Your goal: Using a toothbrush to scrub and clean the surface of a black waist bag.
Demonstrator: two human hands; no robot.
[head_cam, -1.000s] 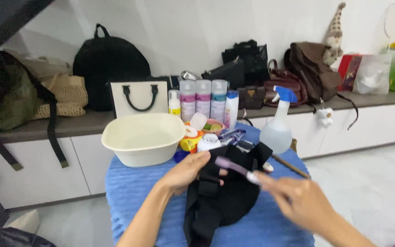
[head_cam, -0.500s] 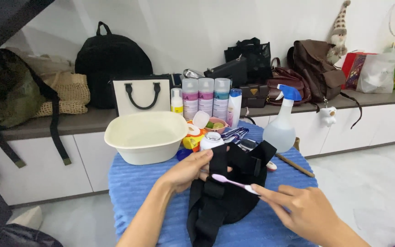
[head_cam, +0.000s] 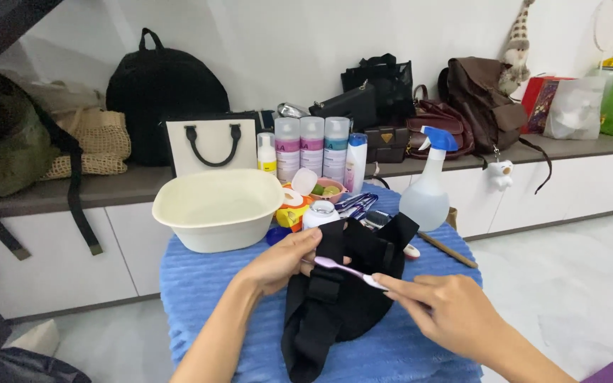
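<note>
Left hand (head_cam: 278, 261) – lower centre of frame, fingers closed on upper edge of black bag (head_cam: 335, 298), pinning it to blue ribbed cloth (head_cam: 200, 291).
Right hand (head_cam: 452, 312) – lower right, pinching handle of pink toothbrush (head_cam: 345, 269); head end lies across bag, just beside left thumb.
Cream basin (head_cam: 218, 209) – centre left, behind left hand.
Spray bottle (head_cam: 427, 188), blue trigger – centre right.
Three pink-labelled bottles (head_cam: 311, 147) – upper centre, on shelf edge.
Black backpack (head_cam: 161, 92) – upper left.
</note>
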